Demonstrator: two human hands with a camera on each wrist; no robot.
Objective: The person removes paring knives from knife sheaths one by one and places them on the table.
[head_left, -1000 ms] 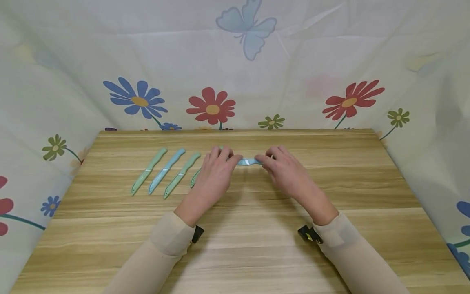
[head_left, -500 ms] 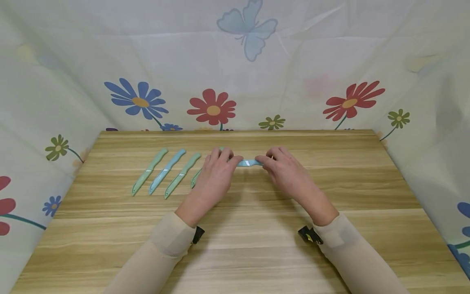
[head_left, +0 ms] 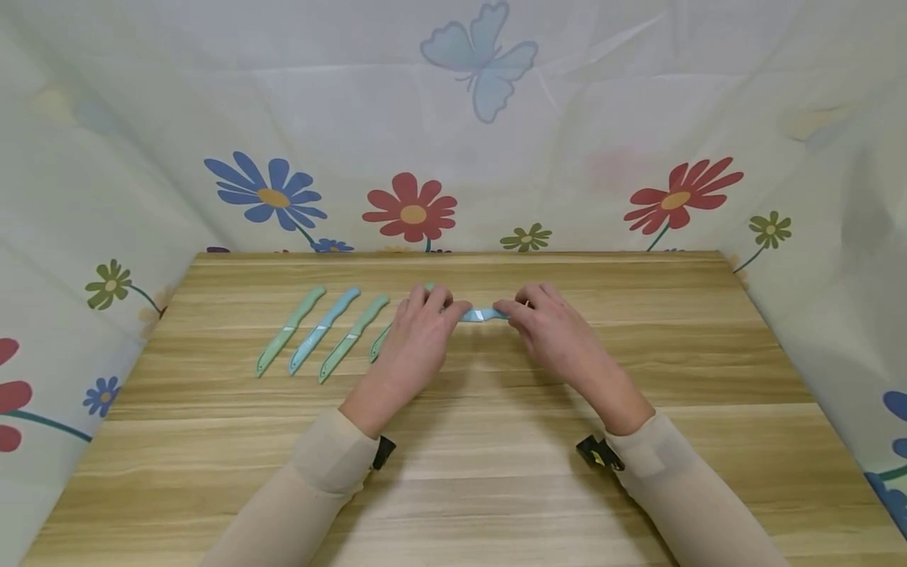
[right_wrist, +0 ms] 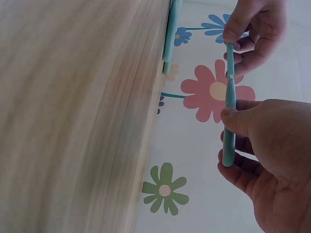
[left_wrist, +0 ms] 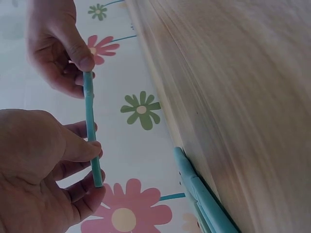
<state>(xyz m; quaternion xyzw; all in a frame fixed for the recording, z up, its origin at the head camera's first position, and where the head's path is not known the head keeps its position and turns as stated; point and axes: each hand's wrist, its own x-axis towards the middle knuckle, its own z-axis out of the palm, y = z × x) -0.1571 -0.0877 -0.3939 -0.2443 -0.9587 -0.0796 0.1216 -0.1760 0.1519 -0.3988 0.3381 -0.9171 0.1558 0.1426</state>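
Both hands hold a light-blue knife [head_left: 480, 314] with a matching sheath, level and crosswise above the table. My left hand [head_left: 420, 324] pinches the sheathed blade end between thumb and fingers. At the other end, my right hand [head_left: 556, 331] pinches the handle. The right wrist view shows that handle [right_wrist: 229, 145] under the right thumb. A pale strip shows between sheath and handle. Left of the hands lie a green knife [head_left: 289, 332], a blue knife [head_left: 323, 331] and a second green knife [head_left: 354, 339], all sheathed and slanted. Another green knife [head_left: 378, 345] is mostly hidden behind my left hand.
The wood-grain table [head_left: 468, 488] spreads beneath both forearms. A white curtain [head_left: 567, 150] printed with flowers and a butterfly stands along its back and sides. Each wrist carries a small black camera mount [head_left: 598, 453].
The hands and the blue knife keep the same pose throughout. Only a very slight shift of the whole head view shows.
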